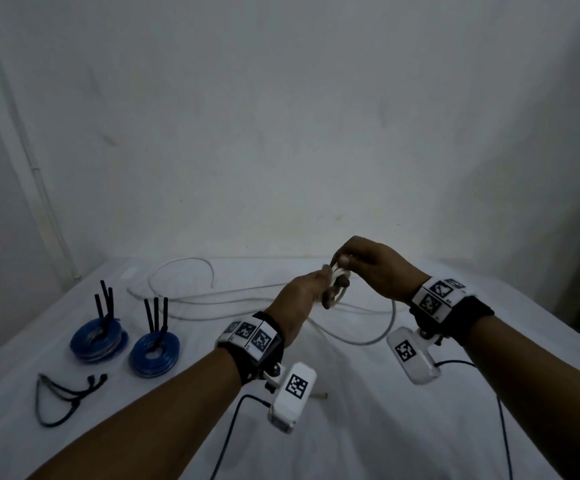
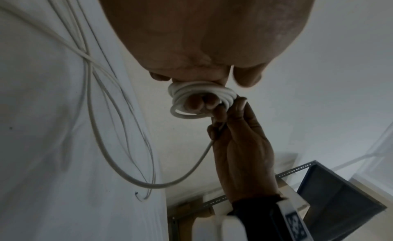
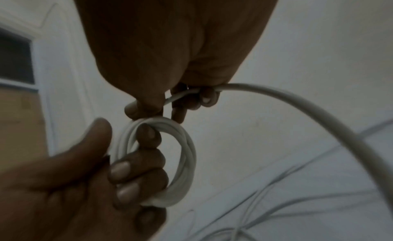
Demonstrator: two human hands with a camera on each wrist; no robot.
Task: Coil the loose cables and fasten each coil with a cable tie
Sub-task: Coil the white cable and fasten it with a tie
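Note:
A small coil of white cable (image 1: 339,278) (image 2: 199,96) (image 3: 182,160) is held above the table. My left hand (image 1: 302,299) (image 3: 85,177) grips the coil, fingers curled through its loops. My right hand (image 1: 368,265) (image 2: 236,143) (image 3: 180,100) pinches the free strand of the same cable just above the coil. The loose rest of the white cable (image 1: 212,299) (image 2: 93,96) lies in long loops across the white table (image 1: 385,427). Several black cable ties (image 1: 67,393) lie at the front left.
Two blue cable coils (image 1: 98,339) (image 1: 154,353) stand at the left, each with black tie ends sticking up. A grey wall (image 1: 281,116) rises behind the table. Black wires (image 1: 504,427) from the wrist cameras trail over the near table.

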